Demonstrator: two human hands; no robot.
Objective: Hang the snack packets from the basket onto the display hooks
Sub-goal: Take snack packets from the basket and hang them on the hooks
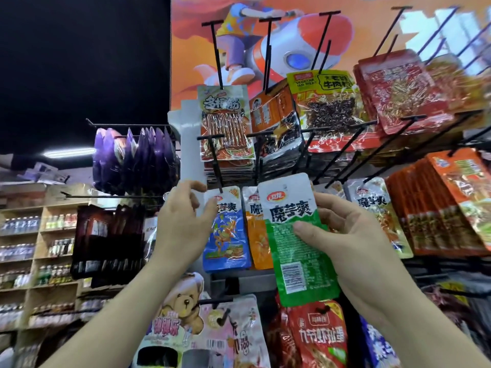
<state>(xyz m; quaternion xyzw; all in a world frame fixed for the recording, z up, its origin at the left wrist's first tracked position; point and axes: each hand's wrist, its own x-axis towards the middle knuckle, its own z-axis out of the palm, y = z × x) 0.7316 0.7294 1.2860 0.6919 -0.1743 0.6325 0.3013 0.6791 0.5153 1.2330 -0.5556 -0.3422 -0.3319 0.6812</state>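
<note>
My right hand (353, 240) grips a green and white snack packet (295, 251) in front of the display rack, thumb across its front and fingers behind it. The packet's top edge sits just below a black display hook (261, 144). My left hand (183, 224) is raised beside a blue packet (228, 235) that hangs on a hook (216, 166); its fingertips touch the packet's white top. An orange packet (259, 243) hangs between the blue one and the green one. The basket is out of view.
Rows of black hooks carry red, orange and yellow snack packs (329, 107) above and to the right. Purple bags (132, 160) hang on the left. Pink and red packs (316, 338) hang below my hands. Wooden shelves with bottles (32, 248) stand at far left.
</note>
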